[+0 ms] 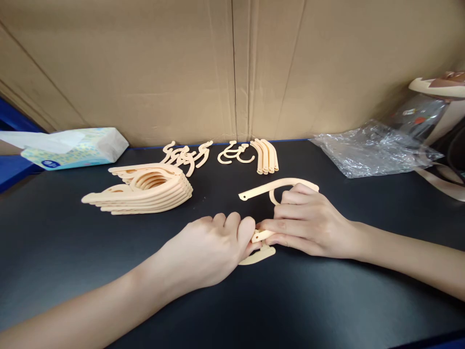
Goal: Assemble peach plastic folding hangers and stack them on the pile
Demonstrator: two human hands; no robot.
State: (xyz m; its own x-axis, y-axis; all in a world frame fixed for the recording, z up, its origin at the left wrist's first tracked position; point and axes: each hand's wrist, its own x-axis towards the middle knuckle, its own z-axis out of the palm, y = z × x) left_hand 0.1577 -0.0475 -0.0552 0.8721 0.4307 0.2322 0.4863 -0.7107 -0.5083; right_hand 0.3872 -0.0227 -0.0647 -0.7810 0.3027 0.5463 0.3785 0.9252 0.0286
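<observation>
My left hand (218,247) is closed around a cream plastic piece, mostly hidden under its fingers. A flat curved end (257,257) of cream plastic shows just below it. Touching the left hand's fingertips, my right hand (308,220) pinches a cream part with a small hole (262,235) between thumb and forefinger. Beyond the right hand's knuckles lies a long curved cream arm (269,186) with a hole at its left end, partly covered by the fingers. How the held pieces join is hidden.
Stacked cream hanger pieces (152,196) lie at the left. Behind are loose small parts (187,156), hooks (236,152) and curved arms (266,156). A tissue pack (78,148) is back left, clear plastic bags (378,150) back right. Cardboard (163,72) stands behind the black table (327,305).
</observation>
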